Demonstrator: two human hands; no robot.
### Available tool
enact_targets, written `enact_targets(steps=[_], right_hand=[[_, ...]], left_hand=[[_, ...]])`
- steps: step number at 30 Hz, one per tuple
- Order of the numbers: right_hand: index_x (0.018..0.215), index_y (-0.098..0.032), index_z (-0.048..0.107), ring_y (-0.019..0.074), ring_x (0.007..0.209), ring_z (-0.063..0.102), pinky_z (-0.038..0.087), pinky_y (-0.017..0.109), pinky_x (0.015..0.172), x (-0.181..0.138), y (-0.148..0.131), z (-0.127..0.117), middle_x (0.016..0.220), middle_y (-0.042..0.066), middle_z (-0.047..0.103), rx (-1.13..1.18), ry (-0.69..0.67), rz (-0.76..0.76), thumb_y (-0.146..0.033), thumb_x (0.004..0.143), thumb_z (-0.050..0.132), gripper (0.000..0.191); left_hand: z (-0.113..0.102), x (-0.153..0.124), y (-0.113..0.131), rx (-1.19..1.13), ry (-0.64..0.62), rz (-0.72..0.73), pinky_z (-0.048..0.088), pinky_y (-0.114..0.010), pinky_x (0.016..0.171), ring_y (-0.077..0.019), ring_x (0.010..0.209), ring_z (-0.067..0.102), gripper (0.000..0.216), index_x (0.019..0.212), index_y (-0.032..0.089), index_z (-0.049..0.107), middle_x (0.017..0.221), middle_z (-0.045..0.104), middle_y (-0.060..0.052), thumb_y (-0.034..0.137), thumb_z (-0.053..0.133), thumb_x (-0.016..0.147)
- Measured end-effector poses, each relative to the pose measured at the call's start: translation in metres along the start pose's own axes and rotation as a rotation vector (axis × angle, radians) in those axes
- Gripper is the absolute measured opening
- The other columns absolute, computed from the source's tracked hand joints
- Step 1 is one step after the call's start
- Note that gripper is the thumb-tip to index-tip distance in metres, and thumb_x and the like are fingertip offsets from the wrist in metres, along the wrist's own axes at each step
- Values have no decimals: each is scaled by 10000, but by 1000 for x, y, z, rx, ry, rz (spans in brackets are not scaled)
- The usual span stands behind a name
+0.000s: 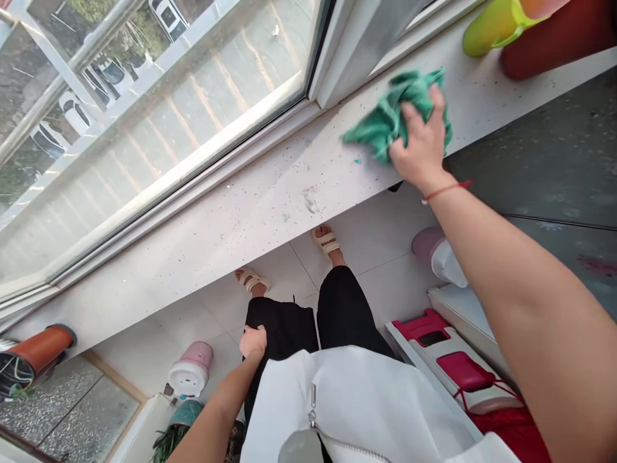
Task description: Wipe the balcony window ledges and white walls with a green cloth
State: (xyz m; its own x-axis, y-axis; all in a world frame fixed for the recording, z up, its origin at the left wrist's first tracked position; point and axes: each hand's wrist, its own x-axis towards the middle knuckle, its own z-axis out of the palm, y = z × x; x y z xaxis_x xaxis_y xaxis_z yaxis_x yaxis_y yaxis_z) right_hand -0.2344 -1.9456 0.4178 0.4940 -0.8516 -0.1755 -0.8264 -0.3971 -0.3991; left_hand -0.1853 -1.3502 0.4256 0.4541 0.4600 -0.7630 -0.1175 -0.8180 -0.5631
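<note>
A crumpled green cloth (pixel 385 119) lies bunched on the white windowsill (pixel 226 212). Over it is my right hand (pixel 421 138), gripping it and pressing it down with bent fingers; both are slightly blurred. Dark specks are scattered across the sill, and a small blue-green bit sits just below the cloth. A pale smudge (pixel 310 200) marks the sill's front part. Down by my black trousers (pixel 284 321), my left hand (pixel 254 341) is closed against the thigh, its fingers curled; what they hold, if anything, is hidden.
A yellow-green cup (pixel 491 29) and a dark red container (pixel 554 45) stand at the sill's right end. An orange-brown pot (pixel 43 350) is at its left end. A window (pixel 193 122) runs behind. Below are a pink-and-white bin (pixel 190 370) and a red-and-white item (pixel 457 360).
</note>
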Motion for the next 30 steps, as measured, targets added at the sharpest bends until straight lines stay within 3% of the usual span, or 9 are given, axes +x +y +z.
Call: enact_targets(steps=[2, 5, 9, 13, 16, 19, 22, 25, 30], right_hand=[[1739, -206, 435, 280, 1756, 196, 175, 551, 1424, 28, -45, 7, 1872, 126, 164, -65, 71, 300, -243, 1032, 428, 708], [1741, -95, 403, 385, 1753, 144, 117, 672, 1409, 20, -156, 61, 1865, 208, 124, -139, 85, 524, -192, 1040, 485, 713], [1531, -53, 633, 509, 1726, 95, 76, 836, 1346, -78, -279, 150, 1815, 240, 277, 188, 60, 260, -246, 1025, 610, 542], [1459, -173, 699, 467, 1711, 205, 195, 772, 1380, -162, -322, 181, 1771, 108, 428, 280, -269, -371, -171, 979, 631, 485], [1478, -173, 693, 387, 1691, 315, 301, 601, 1401, -149, -301, 159, 1824, 71, 339, 146, -526, -952, -173, 1025, 548, 476], [1494, -121, 690, 346, 1684, 344, 229, 562, 1435, -85, -240, 119, 1846, 117, 273, 60, -601, -1135, -216, 1033, 550, 490], [1519, -185, 690, 302, 1679, 355, 185, 584, 1445, -13, -156, 71, 1830, 62, 322, 32, -556, -1031, -216, 1007, 572, 527], [1447, -193, 745, 319, 1636, 414, 258, 631, 1407, 41, -71, 27, 1786, 70, 405, 13, -484, -834, -249, 997, 609, 474], [1493, -114, 703, 322, 1674, 358, 256, 589, 1399, 79, 33, -17, 1772, 191, 382, -87, -260, -472, -295, 1006, 549, 541]], left_hand=[[4, 2, -3, 2, -7, -8, 581, -476, 1116, -337, 1254, 750, 458, 1381, 47, 662, 1242, 775, -251, 374, 507, 1101], [10, 5, -8, 1, -12, -23, 592, -459, 1101, -321, 1241, 761, 436, 1366, 84, 672, 1235, 785, -226, 390, 516, 1097], [18, 11, -11, -15, -6, -38, 604, -460, 1075, -351, 1241, 759, 440, 1343, 69, 680, 1209, 781, -254, 381, 510, 1083], [21, 14, -10, -32, 11, -37, 599, -507, 1077, -371, 1236, 751, 390, 1303, 97, 697, 1186, 783, -239, 370, 533, 1077], [22, 13, -6, -25, 13, -30, 585, -527, 1104, -334, 1240, 742, 406, 1340, 123, 679, 1208, 777, -194, 424, 546, 1102], [23, 4, 1, 3, -13, -29, 585, -510, 1105, -306, 1253, 730, 454, 1367, 143, 669, 1244, 765, -158, 505, 559, 1116], [29, -12, 11, 34, -49, -18, 596, -494, 1084, -289, 1236, 734, 463, 1366, 164, 674, 1262, 764, -138, 541, 572, 1116], [40, -37, 19, 65, -92, 0, 603, -489, 1076, -280, 1226, 739, 433, 1341, 180, 690, 1273, 768, -131, 535, 589, 1115], [50, -80, 23, 122, -196, 121, 593, -467, 1111, -265, 1256, 738, 146, 1081, 216, 761, 1217, 787, -93, 357, 725, 1062]])
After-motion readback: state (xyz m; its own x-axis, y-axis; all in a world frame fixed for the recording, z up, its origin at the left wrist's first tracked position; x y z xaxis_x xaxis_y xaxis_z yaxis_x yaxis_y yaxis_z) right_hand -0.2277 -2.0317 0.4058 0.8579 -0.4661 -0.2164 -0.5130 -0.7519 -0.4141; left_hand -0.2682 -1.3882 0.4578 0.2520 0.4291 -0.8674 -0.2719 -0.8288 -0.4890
